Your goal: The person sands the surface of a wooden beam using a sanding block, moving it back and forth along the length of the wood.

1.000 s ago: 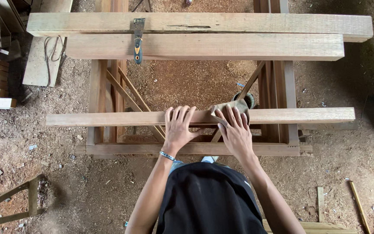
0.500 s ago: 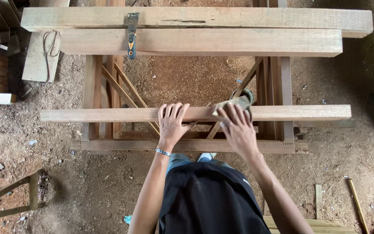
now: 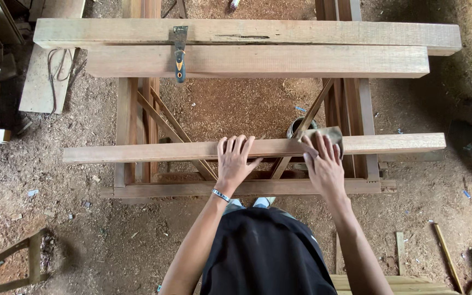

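far left, on the floor: flat board point(image 3: 42, 82) with a loop of cord point(image 3: 58, 63) lying on it, beside stacked timber at the picture's edge.
lower left corner: small wooden frame point(image 3: 6, 262) on the sawdust-strewn dirt floor point(image 3: 55, 218).
back of the trestle: two thick wooden beams point(image 3: 247, 46) laid side by side across the trestle frame point(image 3: 137, 131); a scraper point(image 3: 180, 52) with a dark and orange handle rests on them, left of centre.
near plank: a long narrow plank point(image 3: 154, 151) lies across the trestle, closest to the person, running left to right.
left hand: left hand point(image 3: 235, 161) open, fingers spread, palm pressed flat on the plank near its middle; a bracelet on the wrist; it grips nothing.
right hand: right hand point(image 3: 324, 164) flat, fingers extended, pressing a greyish sanding cloth point(image 3: 331, 134) onto the plank right of centre; the cloth shows just beyond the fingertips.
under the cloth: round tin point(image 3: 297, 125) down below the plank, partly hidden by a diagonal brace.
lower right: loose sticks point(image 3: 446, 248) and offcuts on the floor.
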